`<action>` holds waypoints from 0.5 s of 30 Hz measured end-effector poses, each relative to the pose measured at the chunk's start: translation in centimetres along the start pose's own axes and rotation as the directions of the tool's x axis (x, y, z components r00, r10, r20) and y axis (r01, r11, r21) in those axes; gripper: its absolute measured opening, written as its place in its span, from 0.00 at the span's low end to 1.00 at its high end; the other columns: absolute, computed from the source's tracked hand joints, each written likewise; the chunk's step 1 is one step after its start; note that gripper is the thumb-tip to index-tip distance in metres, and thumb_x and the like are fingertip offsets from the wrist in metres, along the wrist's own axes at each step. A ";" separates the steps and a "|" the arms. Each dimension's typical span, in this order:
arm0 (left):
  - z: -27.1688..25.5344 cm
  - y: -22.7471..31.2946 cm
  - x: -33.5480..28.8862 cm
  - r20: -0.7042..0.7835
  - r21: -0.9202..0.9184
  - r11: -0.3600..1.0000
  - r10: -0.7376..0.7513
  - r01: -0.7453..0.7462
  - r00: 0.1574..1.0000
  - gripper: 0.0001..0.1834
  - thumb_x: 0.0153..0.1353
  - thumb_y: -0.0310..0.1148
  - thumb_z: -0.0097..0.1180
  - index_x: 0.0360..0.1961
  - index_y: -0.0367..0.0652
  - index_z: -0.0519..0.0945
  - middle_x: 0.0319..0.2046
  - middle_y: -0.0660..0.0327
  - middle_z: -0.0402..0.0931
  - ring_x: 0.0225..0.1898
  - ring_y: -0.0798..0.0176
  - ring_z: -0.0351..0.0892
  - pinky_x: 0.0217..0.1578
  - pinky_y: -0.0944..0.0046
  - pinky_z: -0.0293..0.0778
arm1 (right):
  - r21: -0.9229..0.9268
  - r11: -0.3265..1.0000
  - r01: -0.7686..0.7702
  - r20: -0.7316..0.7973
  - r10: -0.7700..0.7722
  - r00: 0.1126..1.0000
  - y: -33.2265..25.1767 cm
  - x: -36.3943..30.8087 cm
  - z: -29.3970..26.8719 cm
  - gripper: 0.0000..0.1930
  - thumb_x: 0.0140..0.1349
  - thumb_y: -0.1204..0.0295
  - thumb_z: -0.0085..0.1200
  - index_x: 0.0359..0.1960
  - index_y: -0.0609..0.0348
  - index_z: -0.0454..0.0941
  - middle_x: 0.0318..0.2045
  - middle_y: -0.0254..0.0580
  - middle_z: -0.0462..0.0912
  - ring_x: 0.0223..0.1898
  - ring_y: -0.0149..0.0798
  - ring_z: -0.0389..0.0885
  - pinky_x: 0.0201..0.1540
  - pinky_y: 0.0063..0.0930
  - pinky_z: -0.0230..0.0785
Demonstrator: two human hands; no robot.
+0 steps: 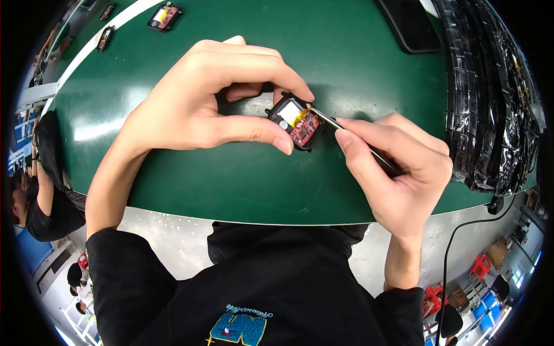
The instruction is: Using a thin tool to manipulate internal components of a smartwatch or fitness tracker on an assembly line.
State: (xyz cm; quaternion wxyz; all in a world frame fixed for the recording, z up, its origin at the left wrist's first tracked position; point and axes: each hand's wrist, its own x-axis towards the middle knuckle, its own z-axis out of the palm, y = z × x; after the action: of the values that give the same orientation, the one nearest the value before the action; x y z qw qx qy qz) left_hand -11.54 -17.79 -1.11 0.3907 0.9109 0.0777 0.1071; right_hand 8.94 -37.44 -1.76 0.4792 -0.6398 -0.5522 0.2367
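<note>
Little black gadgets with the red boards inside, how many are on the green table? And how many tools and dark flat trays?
Open black gadgets with circuit boards: 4 (one in the left hand at, three far off at)
Tweezers, in the right hand: 1
Dark flat tray: 1
Total: 6

Upper right of the frame: a flat black rectangular device with a dark, unlit screen lies on the green mat. Right edge: a stack of glossy black plastic packaging trays runs top to mid-frame. No labels or signs discernible.
</note>
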 end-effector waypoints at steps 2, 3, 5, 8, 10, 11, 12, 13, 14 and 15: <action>0.0 0.0 0.1 0.015 -0.034 0.999 -0.013 0.013 1.000 0.35 0.40 0.45 0.88 0.51 0.42 0.92 0.35 0.66 0.87 0.26 0.70 0.68 0.35 0.65 0.59 | 0.006 1.000 -0.019 0.010 0.019 1.000 -0.1 0.1 -0.1 0.09 0.60 0.87 0.72 0.42 0.68 0.94 0.23 0.31 0.81 0.22 0.20 0.71 0.25 0.19 0.57; -0.1 0.0 0.1 0.016 -0.036 0.999 -0.014 0.014 1.000 0.35 0.40 0.45 0.88 0.51 0.42 0.92 0.35 0.66 0.87 0.26 0.70 0.68 0.35 0.65 0.59 | 0.013 0.999 -0.035 0.021 0.035 0.999 -0.1 0.1 -0.2 0.09 0.60 0.87 0.72 0.42 0.68 0.94 0.23 0.31 0.81 0.23 0.20 0.71 0.25 0.18 0.56; -0.1 0.1 0.2 0.027 -0.017 1.000 0.008 -0.007 1.000 0.35 0.41 0.46 0.87 0.51 0.41 0.92 0.34 0.66 0.86 0.27 0.69 0.70 0.36 0.65 0.59 | 0.010 0.999 -0.035 0.027 0.035 0.999 -0.2 0.1 -0.3 0.09 0.60 0.87 0.72 0.41 0.67 0.94 0.23 0.31 0.81 0.23 0.20 0.71 0.25 0.18 0.56; 0.0 0.1 0.3 0.017 -0.005 0.999 0.052 -0.052 0.998 0.34 0.43 0.46 0.87 0.51 0.41 0.92 0.34 0.65 0.86 0.29 0.67 0.74 0.37 0.64 0.60 | 0.010 0.999 -0.040 0.034 0.040 0.999 -0.2 0.0 -0.3 0.09 0.60 0.87 0.71 0.41 0.67 0.94 0.22 0.31 0.81 0.22 0.20 0.71 0.25 0.18 0.56; 0.1 -0.1 0.2 0.015 -0.001 0.998 0.060 -0.060 0.998 0.34 0.43 0.47 0.86 0.51 0.41 0.92 0.34 0.65 0.86 0.30 0.67 0.75 0.38 0.63 0.60 | 0.015 0.999 -0.048 0.035 0.047 0.998 -0.1 0.0 -0.2 0.09 0.60 0.87 0.71 0.41 0.67 0.94 0.22 0.31 0.81 0.22 0.20 0.71 0.25 0.18 0.56; 0.2 -0.2 0.1 0.013 0.005 0.997 0.071 -0.071 0.997 0.34 0.44 0.47 0.86 0.51 0.41 0.92 0.34 0.64 0.86 0.31 0.66 0.77 0.38 0.63 0.60 | 0.008 0.999 -0.045 0.045 0.045 0.998 -0.1 0.1 -0.2 0.09 0.59 0.87 0.72 0.41 0.67 0.94 0.22 0.31 0.81 0.22 0.20 0.71 0.25 0.18 0.56; 0.2 -0.2 0.1 0.013 0.003 0.998 0.070 -0.070 0.997 0.34 0.44 0.47 0.86 0.51 0.41 0.92 0.34 0.64 0.86 0.31 0.66 0.77 0.38 0.63 0.60 | -0.002 0.999 -0.043 0.053 0.043 0.998 -0.1 0.1 -0.2 0.09 0.59 0.86 0.72 0.41 0.67 0.94 0.22 0.31 0.80 0.22 0.20 0.71 0.25 0.18 0.56; 0.1 -0.1 0.2 0.021 0.005 0.998 0.069 -0.069 0.997 0.33 0.45 0.48 0.86 0.51 0.41 0.92 0.34 0.64 0.86 0.31 0.66 0.77 0.38 0.62 0.60 | -0.002 0.999 -0.045 0.054 0.045 0.998 0.0 0.1 -0.1 0.09 0.59 0.86 0.72 0.41 0.67 0.94 0.22 0.31 0.80 0.22 0.20 0.71 0.25 0.18 0.56; 0.1 -0.1 0.2 0.029 0.007 0.998 0.068 -0.068 0.997 0.33 0.45 0.48 0.85 0.51 0.41 0.92 0.34 0.64 0.86 0.31 0.66 0.77 0.38 0.62 0.60 | 0.008 0.999 -0.038 0.055 0.037 0.998 0.2 0.1 -0.1 0.09 0.59 0.86 0.72 0.40 0.67 0.94 0.22 0.30 0.80 0.22 0.20 0.71 0.25 0.18 0.56; 0.1 -0.1 0.3 0.029 0.006 0.998 0.068 -0.068 0.997 0.33 0.45 0.48 0.85 0.51 0.41 0.92 0.34 0.64 0.86 0.31 0.66 0.77 0.38 0.62 0.60 | 0.019 0.999 -0.030 0.055 0.029 0.998 0.2 0.0 -0.1 0.09 0.59 0.86 0.72 0.40 0.67 0.94 0.22 0.30 0.80 0.22 0.20 0.71 0.25 0.18 0.55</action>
State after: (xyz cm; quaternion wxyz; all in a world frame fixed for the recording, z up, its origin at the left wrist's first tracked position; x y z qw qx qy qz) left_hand -11.28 -17.72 -1.21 0.3847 0.9159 0.0415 0.1067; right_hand 9.12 -37.41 -1.92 0.4665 -0.6364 -0.5534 0.2667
